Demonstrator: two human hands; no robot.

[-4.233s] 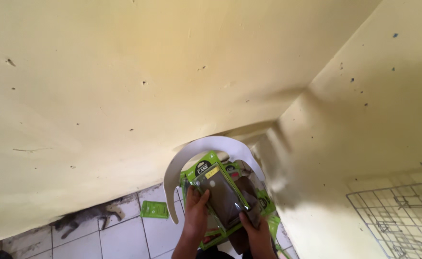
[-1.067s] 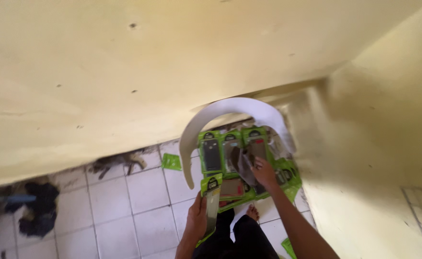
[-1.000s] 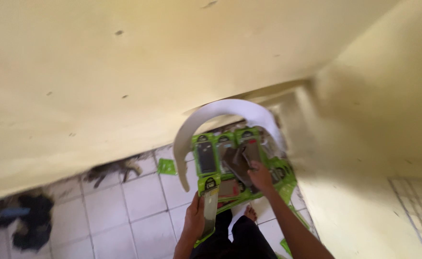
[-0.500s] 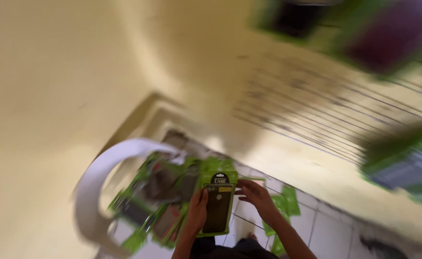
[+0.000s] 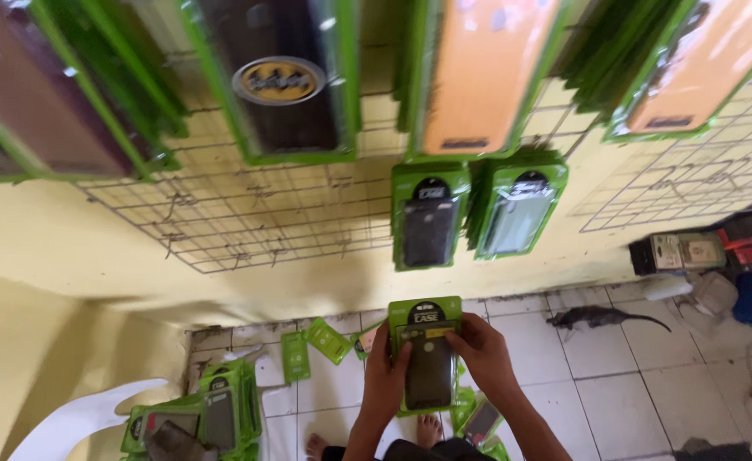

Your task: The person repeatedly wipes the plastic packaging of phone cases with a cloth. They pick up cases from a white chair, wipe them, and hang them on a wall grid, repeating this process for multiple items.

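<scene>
Both hands, left hand (image 5: 386, 376) and right hand (image 5: 481, 354), have their fingers closed around a green phone-case package (image 5: 427, 354) held above the tiled floor (image 5: 623, 401). More packages lie on a white chair (image 5: 77, 418). Beyond, a wire grid (image 5: 248, 222) carries hanging packages (image 5: 431, 213).

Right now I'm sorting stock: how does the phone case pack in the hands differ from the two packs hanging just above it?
The held pack is gripped by the left hand and right hand over the tiled floor; the dark hanging pack and grey hanging pack hang on the wire grid. The held and dark hanging inserts look black, the other grey. All have green frames.
</scene>
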